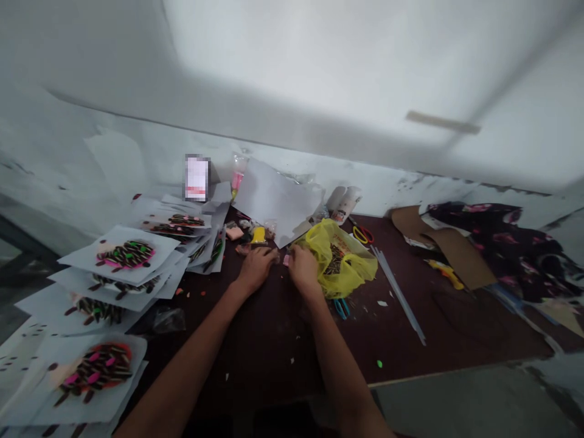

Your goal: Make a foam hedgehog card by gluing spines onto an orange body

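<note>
My left hand (257,269) rests on the dark tabletop with its fingers bent and close together. Whatever lies under its fingertips is hidden. Just beyond it are a yellow lump in clear wrap (258,235) and a pale pink block (234,232). Beside it, my right hand (303,266) has its fingers curled in, and a small pink piece (286,260) shows at their edge. I cannot make out if they grip it. A yellow plastic bag (351,277) holding thin brown sticks (336,258) lies right against my right hand.
Paper sheets with hedgehog pictures (125,254) are piled at the left. Behind my hands stands a white sheet (276,198). To the right lie scissors (364,235), clear sticks (401,298), a yellow cutter (446,274), cardboard (460,258) and dark flowered cloth (506,249).
</note>
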